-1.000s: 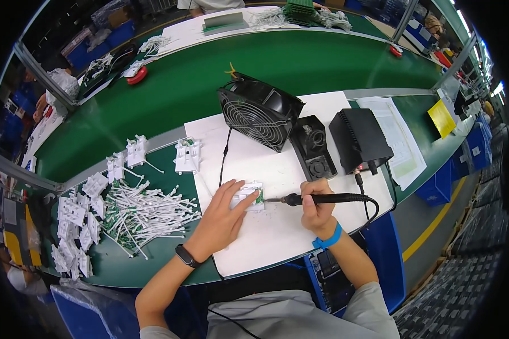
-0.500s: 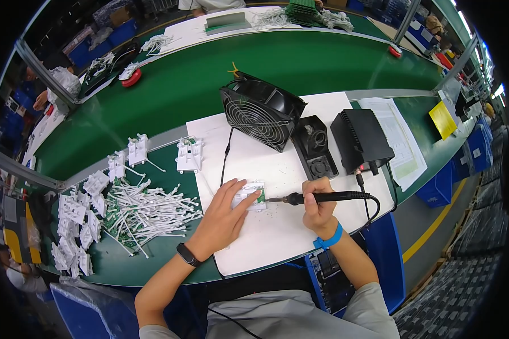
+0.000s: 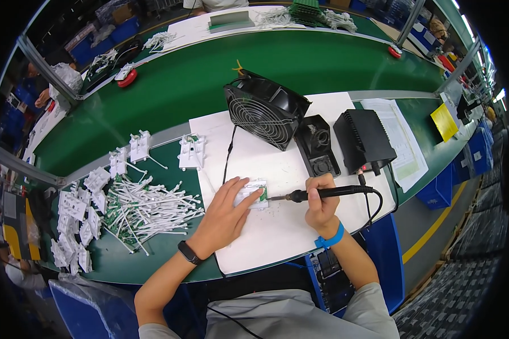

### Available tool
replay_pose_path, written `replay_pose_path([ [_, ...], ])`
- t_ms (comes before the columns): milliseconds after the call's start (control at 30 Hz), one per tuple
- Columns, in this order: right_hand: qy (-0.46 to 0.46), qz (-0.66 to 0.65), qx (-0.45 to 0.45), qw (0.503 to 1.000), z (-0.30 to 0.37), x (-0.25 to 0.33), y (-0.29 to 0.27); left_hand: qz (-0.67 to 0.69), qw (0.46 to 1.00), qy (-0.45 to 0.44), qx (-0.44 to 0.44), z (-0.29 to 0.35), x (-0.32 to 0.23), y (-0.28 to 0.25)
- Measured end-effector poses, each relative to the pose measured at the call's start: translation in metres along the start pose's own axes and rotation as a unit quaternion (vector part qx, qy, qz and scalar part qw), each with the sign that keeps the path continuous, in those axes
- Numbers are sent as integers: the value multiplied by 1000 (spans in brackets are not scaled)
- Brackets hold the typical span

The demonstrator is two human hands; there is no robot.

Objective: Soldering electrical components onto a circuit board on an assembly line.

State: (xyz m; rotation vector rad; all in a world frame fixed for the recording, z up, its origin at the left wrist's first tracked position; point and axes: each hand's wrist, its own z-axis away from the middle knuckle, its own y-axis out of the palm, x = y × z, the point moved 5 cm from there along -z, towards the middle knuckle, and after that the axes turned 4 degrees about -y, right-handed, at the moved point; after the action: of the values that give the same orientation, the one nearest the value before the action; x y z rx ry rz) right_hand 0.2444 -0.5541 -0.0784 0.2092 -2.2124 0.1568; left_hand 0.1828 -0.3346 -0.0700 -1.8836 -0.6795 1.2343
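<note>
My left hand (image 3: 225, 217) lies over a small white plastic housing (image 3: 258, 204), holding it against the white sheet. A fingertip presses near the small green circuit board (image 3: 263, 194) at the housing's right end. My right hand (image 3: 322, 208) is closed round the black handle of a soldering iron (image 3: 342, 191). The iron points left, its metal tip at the board's right edge; whether it touches cannot be made out. My left fingers cover part of the housing. A white sheet (image 3: 288, 237) lies beneath both hands.
Beyond my hands stand a black fan (image 3: 260, 116), a black soldering-iron stand (image 3: 316, 144) and a black power unit (image 3: 365, 141). At left lie a heap of white cables (image 3: 150, 212) and several white housings (image 3: 73, 206). A green conveyor belt (image 3: 181, 79) runs behind.
The bench has shifted slightly right in the view. Both hands keep their hold, and the soldering iron's tip remains at the board's edge.
</note>
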Motion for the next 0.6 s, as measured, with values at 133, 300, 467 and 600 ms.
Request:
replay_pose_path([
  [133, -21, 28, -30, 999, 0, -1, -6, -5, 1000, 5, -2, -1, 0, 0],
  [300, -82, 51, -96, 991, -3, 1, -10, -55, 997, -2, -53, -2, -4, -2],
  [467, -26, 97, -131, 986, 4, -2, -17, -91, 986, 9, -142, -4, -6, 4],
  [600, -24, 88, -108, 990, 2, -8, -14, -103, 987, -36, -117, -6, -11, 12],
])
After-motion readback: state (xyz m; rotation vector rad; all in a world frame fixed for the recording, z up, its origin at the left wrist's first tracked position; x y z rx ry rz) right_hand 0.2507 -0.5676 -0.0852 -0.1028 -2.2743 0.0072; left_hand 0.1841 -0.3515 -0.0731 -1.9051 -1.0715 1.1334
